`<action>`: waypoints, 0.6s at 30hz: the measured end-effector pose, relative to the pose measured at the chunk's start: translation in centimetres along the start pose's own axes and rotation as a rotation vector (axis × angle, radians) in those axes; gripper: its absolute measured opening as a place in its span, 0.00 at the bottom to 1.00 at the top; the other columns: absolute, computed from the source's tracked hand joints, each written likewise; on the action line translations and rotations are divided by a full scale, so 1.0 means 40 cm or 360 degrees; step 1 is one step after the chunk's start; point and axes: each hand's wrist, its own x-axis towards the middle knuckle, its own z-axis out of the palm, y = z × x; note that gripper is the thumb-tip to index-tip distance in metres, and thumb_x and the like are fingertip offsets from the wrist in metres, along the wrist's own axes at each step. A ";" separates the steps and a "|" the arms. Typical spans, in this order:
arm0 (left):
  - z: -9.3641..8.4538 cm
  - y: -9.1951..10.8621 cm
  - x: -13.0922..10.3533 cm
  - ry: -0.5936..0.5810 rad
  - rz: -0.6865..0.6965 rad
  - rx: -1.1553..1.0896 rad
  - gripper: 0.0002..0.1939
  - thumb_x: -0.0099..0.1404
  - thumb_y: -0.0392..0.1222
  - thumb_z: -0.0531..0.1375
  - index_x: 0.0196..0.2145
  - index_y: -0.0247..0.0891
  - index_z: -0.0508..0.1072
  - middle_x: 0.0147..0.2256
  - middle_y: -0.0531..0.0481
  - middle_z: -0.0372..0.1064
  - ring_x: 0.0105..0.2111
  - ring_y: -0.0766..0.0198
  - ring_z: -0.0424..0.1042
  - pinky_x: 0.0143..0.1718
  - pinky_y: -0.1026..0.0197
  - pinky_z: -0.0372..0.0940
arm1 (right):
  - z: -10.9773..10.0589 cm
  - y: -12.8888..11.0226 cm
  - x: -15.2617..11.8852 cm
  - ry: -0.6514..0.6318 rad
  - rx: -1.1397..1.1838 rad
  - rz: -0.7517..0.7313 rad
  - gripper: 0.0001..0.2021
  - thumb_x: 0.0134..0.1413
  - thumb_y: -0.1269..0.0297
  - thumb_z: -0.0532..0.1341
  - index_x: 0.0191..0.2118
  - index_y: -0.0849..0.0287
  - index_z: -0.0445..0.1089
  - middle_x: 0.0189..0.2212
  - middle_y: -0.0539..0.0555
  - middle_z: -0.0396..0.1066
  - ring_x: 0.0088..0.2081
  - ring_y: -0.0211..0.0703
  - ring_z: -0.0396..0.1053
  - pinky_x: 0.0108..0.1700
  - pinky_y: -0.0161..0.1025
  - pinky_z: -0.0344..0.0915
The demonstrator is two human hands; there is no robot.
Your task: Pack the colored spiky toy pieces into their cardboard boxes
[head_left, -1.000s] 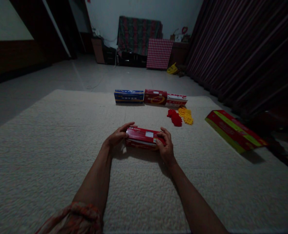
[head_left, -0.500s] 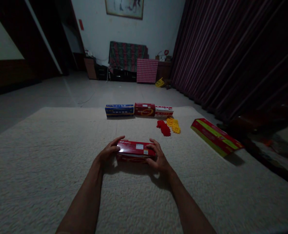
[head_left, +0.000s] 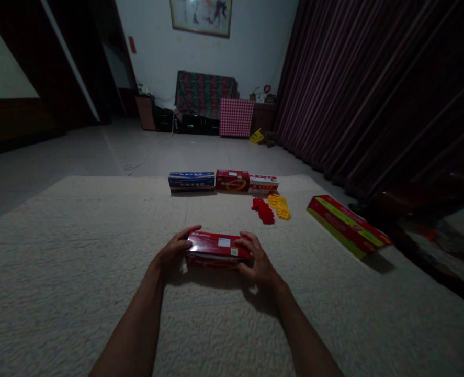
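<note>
A long red cardboard box (head_left: 212,248) with pale labels on its top lies crosswise in front of me on the cream quilted cover (head_left: 98,251). My left hand (head_left: 172,251) grips its left end, fingers along the top and far edge. Around the right end closes my right hand (head_left: 257,259), thumb at the near side and fingers over the top. Beyond the box sit a red knobbly bundle (head_left: 263,210) and a yellow one (head_left: 279,206), side by side; their kind is unclear.
At the cover's far edge stand a blue box (head_left: 191,182), a dark red box (head_left: 232,180) and a white-and-red box (head_left: 263,183) in a row. A longer red and yellow-green box (head_left: 347,225) lies to the right, near the dark curtain (head_left: 314,94).
The view has tilted up slightly, so everything sits a little lower in it. Both hands stay at the ends of the red box.
</note>
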 end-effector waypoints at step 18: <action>0.027 0.020 0.010 0.0206 -0.0054 0.0129 0.29 0.48 0.47 0.74 0.48 0.37 0.80 0.43 0.38 0.81 0.38 0.49 0.80 0.37 0.57 0.73 | 0.019 0.018 0.001 0.0150 0.0036 -0.0133 0.28 0.39 0.73 0.61 0.52 0.55 0.68 0.57 0.61 0.61 0.60 0.54 0.64 0.61 0.52 0.64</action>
